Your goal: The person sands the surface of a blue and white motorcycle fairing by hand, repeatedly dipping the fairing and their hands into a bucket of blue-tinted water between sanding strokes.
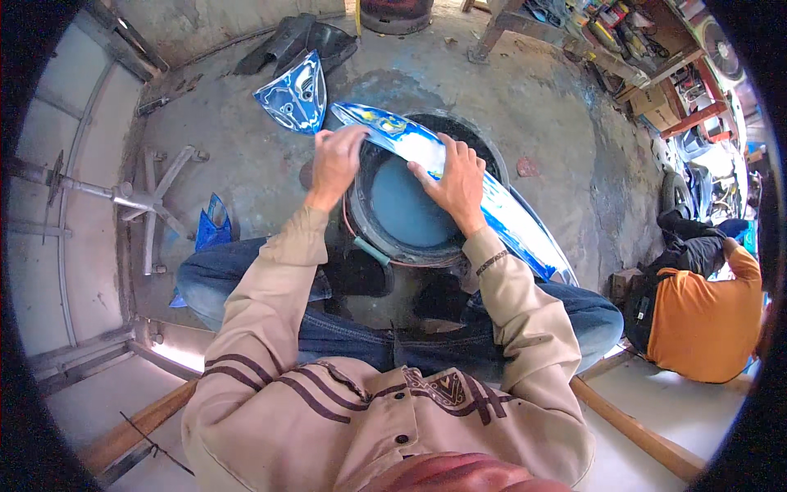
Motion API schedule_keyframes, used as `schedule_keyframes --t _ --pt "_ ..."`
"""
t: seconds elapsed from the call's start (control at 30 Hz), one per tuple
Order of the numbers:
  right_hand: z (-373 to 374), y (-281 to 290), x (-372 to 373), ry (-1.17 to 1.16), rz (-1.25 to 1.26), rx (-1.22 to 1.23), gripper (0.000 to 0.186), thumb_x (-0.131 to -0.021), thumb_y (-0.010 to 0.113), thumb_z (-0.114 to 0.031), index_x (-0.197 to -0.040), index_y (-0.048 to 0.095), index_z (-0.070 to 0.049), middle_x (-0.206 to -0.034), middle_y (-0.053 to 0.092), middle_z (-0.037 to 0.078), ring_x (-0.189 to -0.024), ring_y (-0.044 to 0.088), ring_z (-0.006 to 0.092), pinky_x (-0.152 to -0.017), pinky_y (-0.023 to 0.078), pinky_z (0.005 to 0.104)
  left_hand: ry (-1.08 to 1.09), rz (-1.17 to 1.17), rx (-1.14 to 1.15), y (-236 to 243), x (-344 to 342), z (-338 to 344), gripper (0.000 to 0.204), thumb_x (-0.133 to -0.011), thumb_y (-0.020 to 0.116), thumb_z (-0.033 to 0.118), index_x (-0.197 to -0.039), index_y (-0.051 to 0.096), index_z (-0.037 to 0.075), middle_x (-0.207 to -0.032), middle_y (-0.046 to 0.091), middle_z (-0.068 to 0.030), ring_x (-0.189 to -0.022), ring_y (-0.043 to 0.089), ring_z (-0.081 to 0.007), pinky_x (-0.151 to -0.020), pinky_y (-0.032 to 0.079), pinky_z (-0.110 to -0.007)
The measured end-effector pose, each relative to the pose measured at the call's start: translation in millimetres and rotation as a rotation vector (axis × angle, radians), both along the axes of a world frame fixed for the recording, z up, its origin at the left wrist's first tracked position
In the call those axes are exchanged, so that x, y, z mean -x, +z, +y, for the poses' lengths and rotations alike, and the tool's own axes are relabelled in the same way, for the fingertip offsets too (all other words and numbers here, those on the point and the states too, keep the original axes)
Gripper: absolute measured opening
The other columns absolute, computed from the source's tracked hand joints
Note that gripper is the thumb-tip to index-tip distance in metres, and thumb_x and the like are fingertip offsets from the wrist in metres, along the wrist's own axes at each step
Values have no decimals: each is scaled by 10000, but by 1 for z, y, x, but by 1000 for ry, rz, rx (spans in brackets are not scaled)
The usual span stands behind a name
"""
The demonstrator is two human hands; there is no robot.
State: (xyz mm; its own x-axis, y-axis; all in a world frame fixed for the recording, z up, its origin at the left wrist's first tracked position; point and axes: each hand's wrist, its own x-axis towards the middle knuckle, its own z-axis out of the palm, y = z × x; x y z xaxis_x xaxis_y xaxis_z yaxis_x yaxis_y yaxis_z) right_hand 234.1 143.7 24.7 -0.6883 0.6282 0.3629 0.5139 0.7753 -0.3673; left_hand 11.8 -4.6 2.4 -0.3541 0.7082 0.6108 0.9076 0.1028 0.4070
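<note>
The long, glossy blue-and-white panel (459,176) lies across the round bucket (407,215) of murky water, its lower end cut off behind the right sleeve. The left hand (334,161) pinches its upper end; the right hand (455,182) presses flat, fingers spread.

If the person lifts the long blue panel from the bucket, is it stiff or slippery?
The panel probably stays stiff: it spans the bucket without sagging. Its glossy, seemingly wet surface may be slippery. Being thin, it likely weighs little.
</note>
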Motion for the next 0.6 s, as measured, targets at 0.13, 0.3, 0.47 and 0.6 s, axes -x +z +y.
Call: schedule_keyframes --t 0.13,0.3,0.47,0.6 --pt "1 0 -2 -17 -21 14 912 -902 782 -728 -1495 626 -53 -1235 673 183 -1160 621 378 -983 438 525 73 -120 50 -1 -10 1 186 -1084 657 138 -1200 798 108 -1199 826 -66 -1137 761 -228 -1004 438 -413" --pt "2 -1 -5 -14 -17 13 915 -901 784 -723 -1495 626 -46 -1231 672 182 -1150 621 376 -980 438 520 -158 -21 9 1 -35 -3 196 -1075 669 124 -1230 789 119 -1262 814 -68 -1161 757 -229 -1031 433 -424" --pt "-1 1 -2 5 15 0 912 -897 792 -709 -1492 625 -38 -1226 667 183 -1145 620 374 -980 437 516 132 -184 147 -3 20 0 202 -1085 658 136 -1239 787 121 -1247 823 -55 -1132 762 -231 -1021 428 -426" --pt "1 -2 -3 -4 8 8 908 -898 794 -704 -1492 625 -39 -1229 663 186 -1147 619 374 -978 437 516 19 -150 6 -11 -8 0 199 -1083 662 137 -1238 787 124 -1245 823 -65 -1134 763 -237 -1015 432 -418"
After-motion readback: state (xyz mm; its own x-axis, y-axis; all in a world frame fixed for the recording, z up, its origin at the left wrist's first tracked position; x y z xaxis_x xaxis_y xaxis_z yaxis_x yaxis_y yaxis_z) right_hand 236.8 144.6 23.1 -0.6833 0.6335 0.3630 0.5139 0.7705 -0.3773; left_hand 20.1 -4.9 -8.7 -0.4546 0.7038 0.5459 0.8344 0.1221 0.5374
